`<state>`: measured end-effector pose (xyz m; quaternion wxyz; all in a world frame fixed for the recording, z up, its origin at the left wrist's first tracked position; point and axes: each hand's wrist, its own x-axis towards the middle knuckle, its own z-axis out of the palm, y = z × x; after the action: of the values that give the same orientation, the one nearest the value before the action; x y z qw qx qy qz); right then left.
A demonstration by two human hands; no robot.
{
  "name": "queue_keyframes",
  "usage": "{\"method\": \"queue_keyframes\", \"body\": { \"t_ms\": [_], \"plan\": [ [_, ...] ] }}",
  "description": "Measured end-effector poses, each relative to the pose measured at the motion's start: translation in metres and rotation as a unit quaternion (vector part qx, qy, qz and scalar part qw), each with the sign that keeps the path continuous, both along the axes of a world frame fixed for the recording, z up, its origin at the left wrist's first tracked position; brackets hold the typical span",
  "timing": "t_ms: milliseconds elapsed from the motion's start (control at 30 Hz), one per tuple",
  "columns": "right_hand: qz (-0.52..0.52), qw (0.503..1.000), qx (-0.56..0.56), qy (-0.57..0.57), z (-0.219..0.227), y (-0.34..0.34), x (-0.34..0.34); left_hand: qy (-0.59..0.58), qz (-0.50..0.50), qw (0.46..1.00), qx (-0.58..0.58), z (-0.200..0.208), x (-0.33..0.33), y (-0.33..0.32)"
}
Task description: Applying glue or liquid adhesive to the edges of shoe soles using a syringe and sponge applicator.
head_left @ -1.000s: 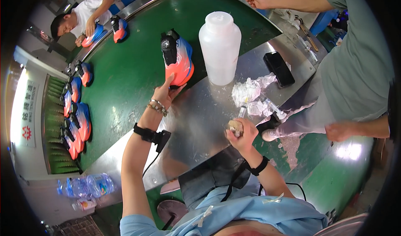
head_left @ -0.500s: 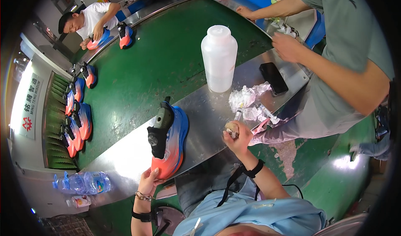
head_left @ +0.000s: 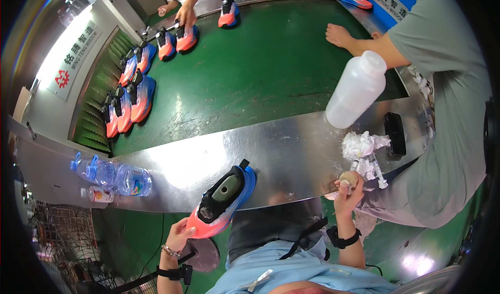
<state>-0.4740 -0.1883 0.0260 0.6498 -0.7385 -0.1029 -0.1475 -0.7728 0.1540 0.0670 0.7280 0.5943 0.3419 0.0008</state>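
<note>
Two grips, both closed: the left hand [head_left: 178, 235] clasps the shoe [head_left: 232, 205] by its toe, its length slanting forward and rightward, heel farthest; well right of it, the right hand [head_left: 345, 200] clutches a tan lump [head_left: 349, 178].

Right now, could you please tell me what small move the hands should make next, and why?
I would probably ease the right hand, with its tan wad, leftward toward the shoe: the left hand holds the shoe by its toe, the opening faces up, and the wad is well apart from it, near the crumpled white material.
</note>
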Motion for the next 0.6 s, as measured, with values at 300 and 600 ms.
{"method": "queue_keyframes", "body": {
  "t_ms": [300, 600],
  "plan": [
    [-0.021, 0.998, 0.028, 0.053, 0.012, -0.003, -0.003, -0.170, 0.122, 0.923, 0.324, 0.034, 0.113, 0.033],
    [0.228, 0.959, 0.158, 0.054, 0.097, 0.018, 0.004, -0.435, -0.090, 0.837, 0.320, 0.092, 0.229, -0.019]
  ]
}}
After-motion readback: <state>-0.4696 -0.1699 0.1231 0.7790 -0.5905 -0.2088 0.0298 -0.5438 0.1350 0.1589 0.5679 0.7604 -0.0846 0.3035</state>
